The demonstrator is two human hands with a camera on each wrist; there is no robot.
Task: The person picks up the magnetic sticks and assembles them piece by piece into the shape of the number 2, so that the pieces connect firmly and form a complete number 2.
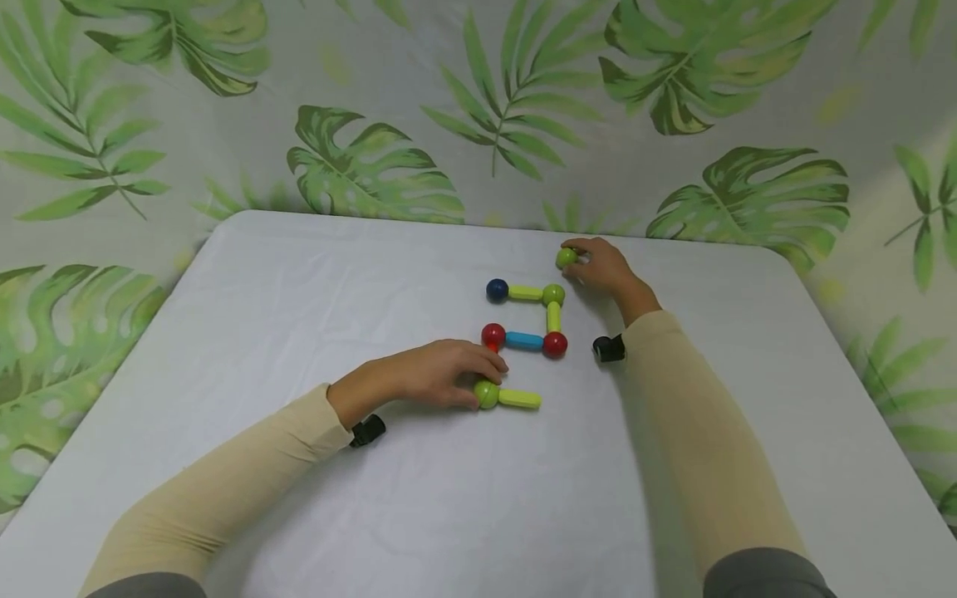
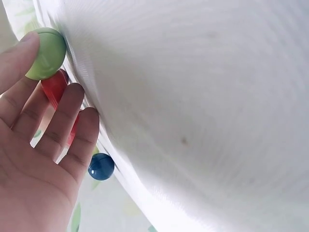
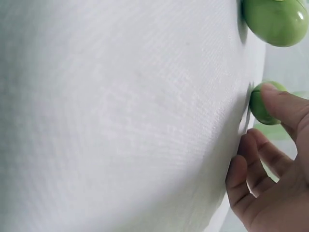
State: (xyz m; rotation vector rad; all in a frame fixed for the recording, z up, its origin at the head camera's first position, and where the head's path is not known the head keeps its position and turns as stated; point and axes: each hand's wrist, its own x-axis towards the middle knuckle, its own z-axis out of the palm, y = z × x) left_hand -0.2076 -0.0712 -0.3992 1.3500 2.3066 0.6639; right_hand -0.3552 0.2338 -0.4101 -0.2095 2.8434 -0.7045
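Observation:
A chain of toy balls and rods lies on the white table. It runs from a dark blue ball (image 1: 497,290) through a green ball (image 1: 553,295), a red ball (image 1: 555,345), a blue rod (image 1: 524,341) and a second red ball (image 1: 493,335) to a near green ball (image 1: 487,394) with a yellow-green rod (image 1: 521,399). My left hand (image 1: 441,374) holds the chain at this near ball, thumb against it, fingers over the red rod (image 2: 54,88). Behind the chain, my right hand (image 1: 604,266) pinches a separate green ball (image 3: 264,106) between thumb and finger.
The white-covered table (image 1: 262,274) meets a leaf-patterned cloth (image 1: 374,158) along its back edge. Black wrist cameras sit under both forearms, the left one (image 1: 368,430) and the right one (image 1: 609,349) just above the tabletop.

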